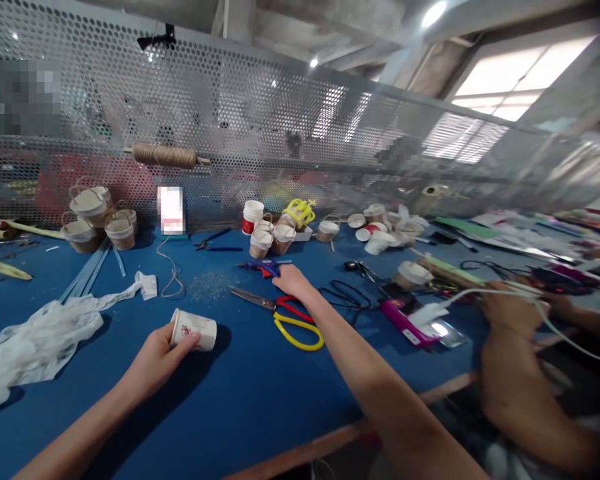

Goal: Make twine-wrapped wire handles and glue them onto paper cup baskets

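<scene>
My left hand [160, 353] is closed around a white paper cup [205, 331] with small printed marks, tipped on its side over the blue table. Farther forward, my right hand [290, 280] has its fingers round the handle of a blue hot glue gun [254, 265], whose nozzle points left. Part of that handle is hidden by the hand. Large scissors [300, 340] with red and yellow handles lie just below my right wrist, blades toward the left.
White gauzy cloth [45, 333] is heaped at left, near twine-handled cups [83, 237]. A phone [171, 210] and pliers [215, 243] stand or lie near the mesh partition [260, 120]. More cups [377, 241] sit at back right. Another person's arm [515, 373] reaches in at right.
</scene>
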Tool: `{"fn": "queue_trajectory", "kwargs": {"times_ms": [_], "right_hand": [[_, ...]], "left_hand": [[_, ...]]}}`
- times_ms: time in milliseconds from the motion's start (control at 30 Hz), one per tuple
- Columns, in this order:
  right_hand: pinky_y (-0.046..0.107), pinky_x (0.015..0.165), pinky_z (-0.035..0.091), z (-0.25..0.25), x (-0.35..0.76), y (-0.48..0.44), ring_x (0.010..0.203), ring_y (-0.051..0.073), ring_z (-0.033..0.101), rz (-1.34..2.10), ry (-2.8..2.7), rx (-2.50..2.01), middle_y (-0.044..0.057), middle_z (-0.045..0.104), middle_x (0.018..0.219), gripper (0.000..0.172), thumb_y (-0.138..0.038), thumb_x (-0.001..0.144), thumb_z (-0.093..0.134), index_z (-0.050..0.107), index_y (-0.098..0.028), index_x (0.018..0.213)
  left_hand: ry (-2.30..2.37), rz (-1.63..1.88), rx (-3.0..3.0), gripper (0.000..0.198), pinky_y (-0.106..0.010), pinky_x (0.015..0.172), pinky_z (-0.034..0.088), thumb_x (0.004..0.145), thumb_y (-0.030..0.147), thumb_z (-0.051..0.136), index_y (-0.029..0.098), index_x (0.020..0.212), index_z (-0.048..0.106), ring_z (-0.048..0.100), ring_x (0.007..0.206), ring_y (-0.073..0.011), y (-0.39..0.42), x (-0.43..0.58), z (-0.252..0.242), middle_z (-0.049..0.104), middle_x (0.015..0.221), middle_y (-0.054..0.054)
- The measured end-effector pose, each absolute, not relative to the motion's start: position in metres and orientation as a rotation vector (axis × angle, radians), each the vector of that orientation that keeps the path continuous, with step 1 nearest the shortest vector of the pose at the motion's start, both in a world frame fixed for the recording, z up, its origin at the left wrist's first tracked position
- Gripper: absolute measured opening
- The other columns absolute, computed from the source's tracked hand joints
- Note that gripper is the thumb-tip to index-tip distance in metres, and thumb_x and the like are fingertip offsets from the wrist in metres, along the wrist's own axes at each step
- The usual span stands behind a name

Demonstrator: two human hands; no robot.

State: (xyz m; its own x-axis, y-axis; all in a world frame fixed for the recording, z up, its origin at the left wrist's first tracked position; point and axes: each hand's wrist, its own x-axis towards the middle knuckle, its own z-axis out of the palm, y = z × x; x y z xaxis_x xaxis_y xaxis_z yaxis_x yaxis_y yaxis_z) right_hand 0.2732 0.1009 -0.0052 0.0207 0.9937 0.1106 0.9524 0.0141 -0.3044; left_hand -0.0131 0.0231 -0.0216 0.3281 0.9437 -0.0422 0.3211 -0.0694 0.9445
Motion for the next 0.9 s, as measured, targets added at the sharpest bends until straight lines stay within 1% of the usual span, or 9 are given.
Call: {"fn": "queue_trajectory", "kwargs": {"times_ms": [133,233,333,400,467,567,667,800,900], "right_hand": [[0.039,0.077,0.047,-0.016,0.270,0.111,0.094,0.018,0.055,0.325,-1.787,-2.261,0.008,0.053,0.111,0.030,-0.029,0.085,0.049,0.050,-0.015,0.112],[0.039,0.077,0.047,-0.013,0.267,0.112,0.093,0.018,0.055,0.394,-1.678,-2.302,0.008,0.053,0.111,0.030,-0.030,0.085,0.049,0.050,-0.015,0.112],[0.039,0.078,0.047,-0.001,0.266,0.107,0.092,0.019,0.057,0.425,-1.622,-2.215,0.009,0.056,0.107,0.029,-0.027,0.083,0.051,0.051,-0.013,0.110],[0.036,0.079,0.046,0.012,0.264,0.099,0.095,0.021,0.057,0.427,-1.596,-2.093,0.013,0.059,0.105,0.033,-0.020,0.079,0.054,0.050,-0.011,0.111],[0.030,0.074,0.048,0.025,0.262,0.086,0.094,0.020,0.058,0.460,-1.572,-1.954,0.013,0.059,0.107,0.038,-0.020,0.079,0.052,0.045,-0.012,0.116],[0.024,0.063,0.049,0.046,0.254,0.058,0.076,0.014,0.063,0.596,-1.566,-1.759,0.009,0.065,0.091,0.030,-0.029,0.082,0.047,0.049,-0.012,0.107],[0.022,0.049,0.044,0.058,0.243,0.033,0.051,0.010,0.057,0.923,-1.491,-1.486,0.006,0.063,0.066,0.025,-0.036,0.076,0.055,0.058,-0.011,0.075],[0.021,0.044,0.039,0.053,0.228,0.017,0.042,0.007,0.048,1.072,-1.589,-1.363,-0.001,0.055,0.051,0.025,-0.036,0.078,0.053,0.060,-0.013,0.072],[0.020,0.040,0.038,0.043,0.220,0.015,0.042,0.007,0.046,1.173,-1.660,-1.360,-0.002,0.055,0.051,0.021,-0.035,0.077,0.055,0.059,-0.014,0.075]], "left_hand": [[1.295,0.724,1.674,0.041,-0.030,0.067,0.045,0.073,0.045,0.050,0.010,0.089,0.063,0.061,0.075,-0.0244,0.026,-0.017,-0.025,0.070,0.080,-0.008],[1.443,0.708,1.738,0.039,-0.029,0.059,0.043,0.072,0.047,0.050,0.012,0.080,0.064,0.060,0.067,-0.0235,0.028,-0.021,-0.024,0.067,0.070,-0.008],[1.495,0.754,1.788,0.035,-0.028,0.059,0.042,0.069,0.046,0.052,0.014,0.073,0.064,0.060,0.067,-0.0230,0.030,-0.025,-0.022,0.066,0.070,-0.008],[1.458,0.786,1.778,0.032,-0.028,0.061,0.043,0.068,0.045,0.055,0.014,0.075,0.064,0.059,0.068,-0.0224,0.031,-0.026,-0.022,0.066,0.071,-0.007],[1.381,0.819,1.769,0.030,-0.028,0.064,0.043,0.069,0.042,0.055,0.015,0.078,0.064,0.059,0.070,-0.0217,0.030,-0.026,-0.021,0.067,0.073,-0.005],[1.264,0.873,1.743,0.028,-0.027,0.068,0.042,0.072,0.038,0.054,0.014,0.084,0.063,0.059,0.075,-0.0198,0.029,-0.024,-0.020,0.068,0.079,-0.004],[1.189,0.881,1.577,0.030,-0.027,0.068,0.043,0.071,0.035,0.055,0.013,0.090,0.060,0.059,0.076,-0.0184,0.029,-0.021,-0.019,0.068,0.085,-0.006],[1.100,0.911,1.331,0.031,-0.027,0.073,0.043,0.071,0.032,0.055,0.011,0.093,0.056,0.058,0.079,-0.0169,0.032,-0.020,-0.020,0.067,0.086,-0.007],[1.086,0.952,1.285,0.028,-0.027,0.072,0.043,0.071,0.031,0.055,0.011,0.090,0.056,0.058,0.075,-0.0154,0.035,-0.021,-0.023,0.066,0.083,-0.005]]}}
